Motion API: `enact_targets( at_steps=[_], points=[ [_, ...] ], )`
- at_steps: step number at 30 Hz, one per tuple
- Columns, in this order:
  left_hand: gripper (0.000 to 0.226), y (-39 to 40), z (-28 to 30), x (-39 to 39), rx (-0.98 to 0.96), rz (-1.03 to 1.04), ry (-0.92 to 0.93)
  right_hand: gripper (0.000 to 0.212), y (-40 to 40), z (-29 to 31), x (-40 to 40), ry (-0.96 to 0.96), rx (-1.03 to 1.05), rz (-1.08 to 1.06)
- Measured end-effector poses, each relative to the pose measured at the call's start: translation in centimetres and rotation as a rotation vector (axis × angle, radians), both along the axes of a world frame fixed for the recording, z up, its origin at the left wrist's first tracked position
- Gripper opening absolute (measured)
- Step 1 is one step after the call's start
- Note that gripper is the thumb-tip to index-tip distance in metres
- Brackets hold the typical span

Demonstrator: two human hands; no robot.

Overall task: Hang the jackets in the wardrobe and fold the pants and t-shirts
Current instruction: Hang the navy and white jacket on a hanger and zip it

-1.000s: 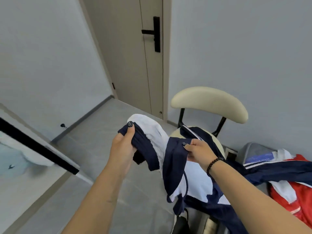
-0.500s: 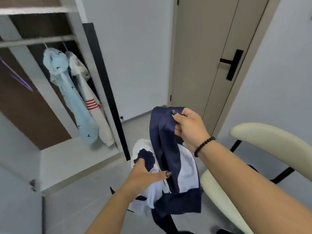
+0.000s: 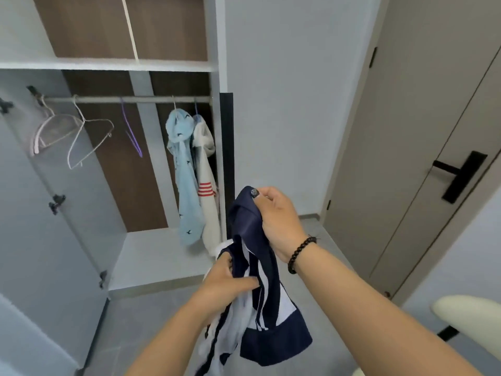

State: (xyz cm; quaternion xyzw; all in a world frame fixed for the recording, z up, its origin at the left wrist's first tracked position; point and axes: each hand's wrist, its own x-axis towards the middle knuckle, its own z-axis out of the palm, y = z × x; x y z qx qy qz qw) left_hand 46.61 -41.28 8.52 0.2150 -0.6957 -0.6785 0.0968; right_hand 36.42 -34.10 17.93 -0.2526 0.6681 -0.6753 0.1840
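Up front, the right hand (image 3: pixel 279 221) pinches the top edge of a navy-and-white jacket (image 3: pixel 267 308), thumb and curled fingers closed on a fold of navy cloth; a black bead bracelet (image 3: pixel 299 253) circles its wrist. Below and to the left of it, the left hand (image 3: pixel 230 280) grips the same jacket lower down, fingers bunched into the navy and white fabric. The jacket hangs from both hands in loose folds, its navy hem lowest, with white panels and thin white stripes showing between the hands.

Beyond the jacket stands an open wardrobe (image 3: pixel 162 65), to the jacket's upper left. A rail (image 3: pixel 127 99) runs across it under a white shelf. At the rail's right end, just above and left of the right hand, hang two garments side by side: a pale blue jacket (image 3: pixel 184 185) with small dark marks, and touching it on the right a cream jacket (image 3: pixel 208 191) with red stripes. Farther left along the rail hang a purple hanger (image 3: pixel 131 134), a white wire hanger (image 3: pixel 86 139) and a pinkish hanger (image 3: pixel 47 131), all bare. The wardrobe door (image 3: pixel 40 226) stands open at the far left, and a dark strip (image 3: pixel 226 142) edges the wardrobe's right side, just above the jacket.

To the jacket's right is a beige room door (image 3: pixel 406 158) with a black handle (image 3: pixel 461 175). At the lower right, the cream back of a chair (image 3: pixel 469 310) shows, well apart from the hands. Grey floor (image 3: pixel 135 327) lies below.
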Motion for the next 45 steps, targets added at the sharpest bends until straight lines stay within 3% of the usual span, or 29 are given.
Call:
enact_targets(
  at_steps=[4, 7, 8, 11, 12, 13, 16, 18, 22, 25, 29, 31, 34, 35, 37, 38, 40, 42, 45],
  points=[
    [0.014, 1.3, 0.9, -2.8, -0.027, 0.274, 0.048, 0.017, -1.1, 2.1, -1.6, 0.141, 0.028, 0.165],
    [0.011, 0.6, 1.9, -3.7, -0.013, 0.401, 0.063, 0.013, -0.7, 2.6, -4.4, 0.217, 0.050, 0.296],
    [0.011, 0.2, 2.5, -3.8, 0.014, 0.432, 0.084, 0.026, -0.4, 2.1, -5.6, 0.224, 0.098, 0.343],
    [0.011, -0.8, 5.0, -4.4, 0.077, 0.499, 0.198, 0.096, 1.1, -1.0, -8.0, 0.284, 0.469, 0.409],
    [0.010, -1.0, 6.1, -4.7, 0.081, 0.526, 0.238, 0.105, 1.7, -2.3, -8.2, 0.305, 0.562, 0.462],
    [0.009, -1.3, 7.1, -5.1, 0.075, 0.548, 0.266, 0.100, 2.2, -3.8, -8.3, 0.298, 0.606, 0.547],
    [0.007, -2.0, 9.8, -6.6, 0.064, 0.556, 0.327, 0.050, 3.0, -6.4, -7.4, 0.140, 0.679, 0.791],
    [0.008, -2.3, 11.1, -7.5, 0.053, 0.548, 0.333, 0.041, 2.5, -7.3, -7.0, 0.060, 0.683, 0.757],
    [0.008, -2.8, 11.3, -8.1, 0.019, 0.522, 0.313, 0.045, 0.2, -7.0, -7.0, -0.003, 0.579, 0.540],
    [0.026, -3.8, 10.3, -7.1, 0.077, 0.470, 0.250, 0.037, -0.7, -5.8, -7.2, -0.048, 0.406, 0.456],
    [0.024, -4.9, 8.2, -4.1, 0.172, 0.251, 0.027, 0.027, -2.3, -3.8, -6.5, -0.308, 0.047, 0.380],
    [0.032, -4.4, 7.5, -3.3, 0.311, 0.217, -0.030, 0.029, -3.7, -2.7, -5.8, -0.415, -0.058, 0.351],
    [0.044, -9.8, 2.1, -1.8, 0.221, 0.281, -0.023, 0.030, -5.8, -0.8, -4.6, -0.433, -0.107, 0.286],
    [0.051, -11.9, 1.2, -2.8, 0.169, 0.364, -0.158, 0.029, -6.5, -0.1, -4.2, -0.431, -0.129, 0.271],
    [0.054, -13.4, 0.6, -1.5, 0.042, 0.234, -0.499, 0.028, -7.7, 1.2, -3.7, -0.414, -0.198, 0.258],
    [0.050, -12.6, 0.3, 1.3, 0.039, 0.140, -0.385, 0.028, -8.2, 1.9, -3.4, -0.402, -0.232, 0.248],
    [0.048, -9.0, 2.2, 6.0, 0.175, 0.096, 0.120, 0.030, -8.9, 3.1, -2.7, -0.382, -0.297, 0.239],
    [0.048, -8.8, 4.7, 5.9, 0.271, 0.110, 0.207, 0.035, -9.5, 3.7, -1.9, -0.368, -0.337, 0.252],
    [0.030, -10.2, 4.6, 6.7, -0.033, 0.259, 0.125, 0.039, -10.1, 3.8, -0.2, -0.301, -0.348, 0.271]
  ],
)
